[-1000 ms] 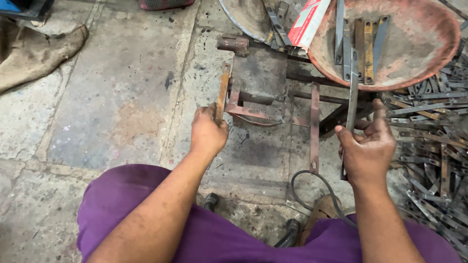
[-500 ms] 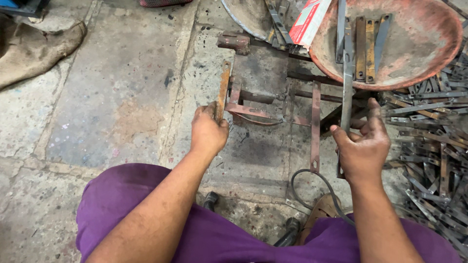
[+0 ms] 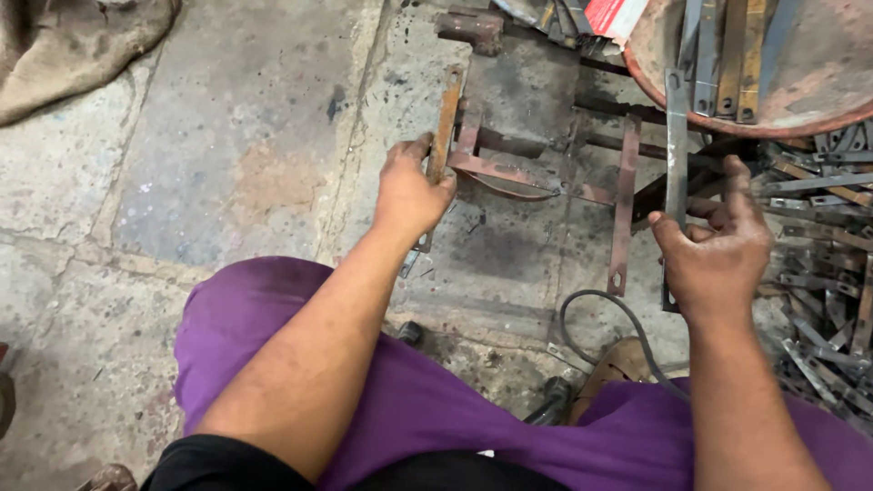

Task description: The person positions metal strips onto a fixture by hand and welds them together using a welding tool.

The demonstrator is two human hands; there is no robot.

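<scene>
My left hand [image 3: 411, 193] grips a rusty flat metal strip [image 3: 446, 114] that stands up along the left side of a rusty metal frame [image 3: 546, 177] on the stone floor. My right hand [image 3: 718, 255] is closed around a grey flat metal strip [image 3: 676, 145]. That strip points away from me, and its far end reaches the rim of a round reddish metal pan [image 3: 818, 123]. Several more flat strips lie inside the pan. My legs in purple trousers fill the bottom of the view.
A heap of grey metal strips [image 3: 827, 273] lies at the right. A black cable [image 3: 618, 314] loops near my right knee. A hammer head [image 3: 468, 25] lies beyond the frame. Brown cloth [image 3: 73, 45] sits at the top left on the stone floor [image 3: 227, 164].
My right hand has shifted slightly right and toward me with the grey strip. My left hand keeps its hold on the rusty strip. The camera view has tilted a little lower.
</scene>
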